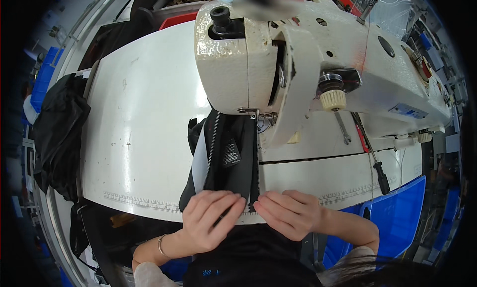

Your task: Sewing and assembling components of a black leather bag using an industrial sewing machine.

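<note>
A black fabric piece with an open metal zipper (214, 138) lies under the head of a white sewing machine (223, 73). Its far end runs beneath the machine, close to the presser foot (266, 119). A small black label with pale print (231, 154) shows on the fabric, and a light grey panel (199, 160) peeks out on its left. My left hand (209, 218) is closed on the near left edge of the fabric, with fingers bent. Close by, my right hand (289, 213) pinches the near right edge by the other zipper tape (257, 182).
On the machine table (134, 113), a wrench (343, 129) and a screwdriver (381, 177) lie to the right. Ruler markings follow the front edge. Black cloth (59, 133) hangs over the left side. A blue bin (397, 222) stands below at right. Red thread runs down to the machine.
</note>
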A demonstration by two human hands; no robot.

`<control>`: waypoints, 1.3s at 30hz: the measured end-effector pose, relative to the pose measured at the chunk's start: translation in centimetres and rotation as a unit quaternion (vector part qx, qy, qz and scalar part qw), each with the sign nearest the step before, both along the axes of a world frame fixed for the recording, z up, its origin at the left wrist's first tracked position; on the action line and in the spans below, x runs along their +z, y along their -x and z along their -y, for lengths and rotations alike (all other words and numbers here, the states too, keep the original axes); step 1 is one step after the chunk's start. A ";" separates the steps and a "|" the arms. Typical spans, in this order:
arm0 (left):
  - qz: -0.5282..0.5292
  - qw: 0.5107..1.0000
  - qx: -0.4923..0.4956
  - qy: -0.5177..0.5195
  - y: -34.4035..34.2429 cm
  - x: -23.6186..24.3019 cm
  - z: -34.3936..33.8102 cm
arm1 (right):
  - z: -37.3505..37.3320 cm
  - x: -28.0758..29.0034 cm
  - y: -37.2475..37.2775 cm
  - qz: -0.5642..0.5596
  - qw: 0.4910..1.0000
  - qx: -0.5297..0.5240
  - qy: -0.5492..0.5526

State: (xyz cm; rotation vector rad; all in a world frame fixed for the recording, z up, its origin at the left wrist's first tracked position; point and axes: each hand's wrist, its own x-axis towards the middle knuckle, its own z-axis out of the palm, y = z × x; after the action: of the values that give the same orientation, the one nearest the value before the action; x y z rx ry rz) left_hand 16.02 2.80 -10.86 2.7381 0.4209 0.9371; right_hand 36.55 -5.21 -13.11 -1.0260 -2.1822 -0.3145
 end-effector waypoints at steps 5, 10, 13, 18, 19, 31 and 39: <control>0.034 0.970 0.070 0.231 1.0 2.7 -6.0 | 0.8 -1.1 -0.3 0.093 0.993 0.023 0.066; -0.123 0.967 -0.095 -0.204 0.5 3.4 -2.8 | 1.1 -0.7 0.0 0.088 0.990 0.014 0.112; -0.151 0.968 -0.090 -0.179 -0.1 -0.5 -0.2 | 1.5 -1.2 0.4 0.054 0.991 -0.021 0.117; -0.105 0.986 -0.073 -0.112 -1.1 -2.0 0.6 | 1.8 -1.3 0.0 0.050 0.992 -0.015 0.112; -0.112 0.986 -0.074 -0.101 -1.3 -2.0 0.7 | 1.8 -1.3 -0.1 0.049 0.992 -0.015 0.114; -0.127 0.986 -0.082 -0.070 -1.3 -2.1 0.3 | 1.4 -1.2 -0.2 0.058 0.991 0.007 0.119; -0.143 0.984 -0.097 -0.033 -1.5 -1.9 0.0 | 1.1 0.1 -0.8 0.122 0.983 0.013 0.133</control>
State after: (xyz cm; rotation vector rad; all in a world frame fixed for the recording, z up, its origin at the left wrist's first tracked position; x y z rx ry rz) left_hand 17.54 2.80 -12.74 2.9179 0.1660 0.5216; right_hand 37.39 -6.34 -13.01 -1.1533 -2.5070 -0.1427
